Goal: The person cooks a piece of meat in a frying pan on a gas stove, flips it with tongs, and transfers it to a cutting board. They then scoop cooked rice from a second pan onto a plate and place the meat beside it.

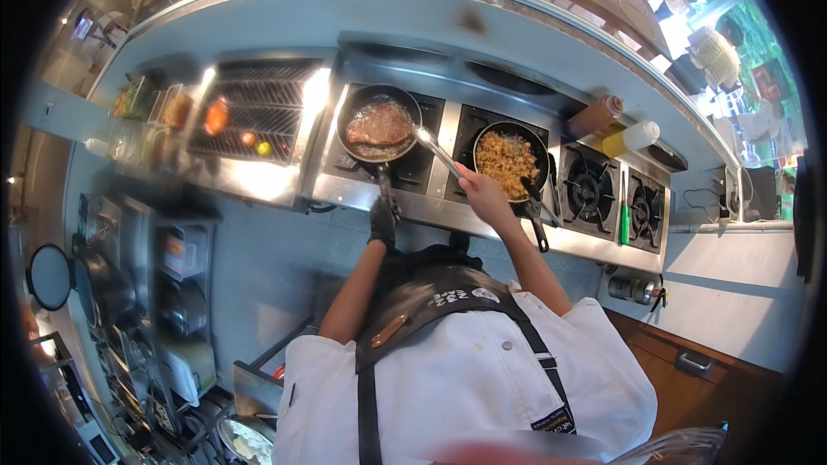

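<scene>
My left hand (383,223), in a black glove, is closed around the handle of a frying pan (362,156) on the stove. A browned piece of meat (379,124) lies in bubbling fat in that pan. Bare, my right hand (481,190) grips metal tongs (439,152), whose tips reach the pan's right rim beside the meat. Right of the tongs, a second frying pan (512,200) holds a crumbly golden-brown food (507,158). A dark utensil (531,188) rests at that pan's lower right edge, near its handle.
A grill (258,90) on the left carries a few vegetables. Food containers (132,97) stand farther left. On the right are gas burners (588,188), a green-handled tool (625,226) and two squeeze bottles (632,139). Several people are beyond the counter wall. Shelves with pans (184,310) stand lower left.
</scene>
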{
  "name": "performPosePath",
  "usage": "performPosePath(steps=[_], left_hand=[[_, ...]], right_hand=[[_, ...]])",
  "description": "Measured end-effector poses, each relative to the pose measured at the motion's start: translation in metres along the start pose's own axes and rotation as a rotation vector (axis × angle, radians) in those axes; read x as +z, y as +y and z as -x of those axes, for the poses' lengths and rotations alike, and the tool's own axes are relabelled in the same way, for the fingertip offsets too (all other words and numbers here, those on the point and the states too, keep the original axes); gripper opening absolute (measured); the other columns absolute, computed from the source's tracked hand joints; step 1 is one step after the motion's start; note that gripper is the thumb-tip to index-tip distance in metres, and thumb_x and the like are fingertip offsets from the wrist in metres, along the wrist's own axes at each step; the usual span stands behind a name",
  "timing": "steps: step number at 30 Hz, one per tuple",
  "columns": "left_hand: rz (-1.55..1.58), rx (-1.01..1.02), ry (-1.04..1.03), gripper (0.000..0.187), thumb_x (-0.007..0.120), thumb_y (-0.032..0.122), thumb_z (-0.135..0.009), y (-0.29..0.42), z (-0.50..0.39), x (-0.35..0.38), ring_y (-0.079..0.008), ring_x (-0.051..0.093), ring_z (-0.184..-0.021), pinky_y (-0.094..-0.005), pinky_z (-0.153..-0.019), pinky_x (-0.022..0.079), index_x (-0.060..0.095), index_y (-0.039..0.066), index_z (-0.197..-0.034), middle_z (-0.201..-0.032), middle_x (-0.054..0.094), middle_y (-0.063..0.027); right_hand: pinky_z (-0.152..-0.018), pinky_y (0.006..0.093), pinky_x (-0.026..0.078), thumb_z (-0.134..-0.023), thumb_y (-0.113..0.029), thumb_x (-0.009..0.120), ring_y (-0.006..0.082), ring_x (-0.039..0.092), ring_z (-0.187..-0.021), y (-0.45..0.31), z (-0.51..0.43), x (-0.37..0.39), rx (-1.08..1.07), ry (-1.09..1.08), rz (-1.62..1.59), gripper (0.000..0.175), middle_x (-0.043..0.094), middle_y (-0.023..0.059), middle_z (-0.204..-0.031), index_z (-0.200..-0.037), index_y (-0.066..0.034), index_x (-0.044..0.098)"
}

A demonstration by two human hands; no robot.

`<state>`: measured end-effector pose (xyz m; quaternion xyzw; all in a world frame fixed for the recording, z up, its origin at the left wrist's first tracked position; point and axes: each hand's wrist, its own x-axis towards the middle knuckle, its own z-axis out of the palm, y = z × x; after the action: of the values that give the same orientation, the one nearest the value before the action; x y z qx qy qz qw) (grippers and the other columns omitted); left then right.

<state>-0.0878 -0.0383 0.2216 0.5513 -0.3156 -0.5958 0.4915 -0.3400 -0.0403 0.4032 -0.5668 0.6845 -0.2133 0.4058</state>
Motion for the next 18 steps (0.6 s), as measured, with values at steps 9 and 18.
performPosePath(steps=[9, 18], left_hand=[[0.194, -0.409, -0.207, 0.035, 0.055, 0.04, -0.108, -0.005, -0.001, -0.029, -0.0102, 0.055, -0.048, -0.0258, -0.042, 0.04, 0.065, 0.01, -0.092, -0.067, 0.062, -0.002], [0.072, -0.435, -0.266, 0.037, 0.056, 0.05, -0.104, 0.01, 0.025, -0.034, -0.0157, 0.063, -0.053, -0.0281, -0.048, 0.047, 0.063, 0.013, -0.107, -0.082, 0.073, -0.0069]], right_hand=[[-0.076, 0.0561, 0.054, -0.102, -0.025, 0.053, 0.0455, 0.07, -0.086, -0.035, -0.006, 0.03, -0.048, 0.047, 0.323, 0.047, 0.071, 0.0259, -0.094, -0.149, -0.0218, 0.054], [-0.076, 0.0545, 0.057, -0.101, -0.026, 0.055, 0.0441, 0.072, -0.085, -0.057, -0.029, 0.062, -0.031, 0.078, 0.506, 0.04, 0.072, 0.0224, -0.092, -0.14, -0.0202, 0.06]])
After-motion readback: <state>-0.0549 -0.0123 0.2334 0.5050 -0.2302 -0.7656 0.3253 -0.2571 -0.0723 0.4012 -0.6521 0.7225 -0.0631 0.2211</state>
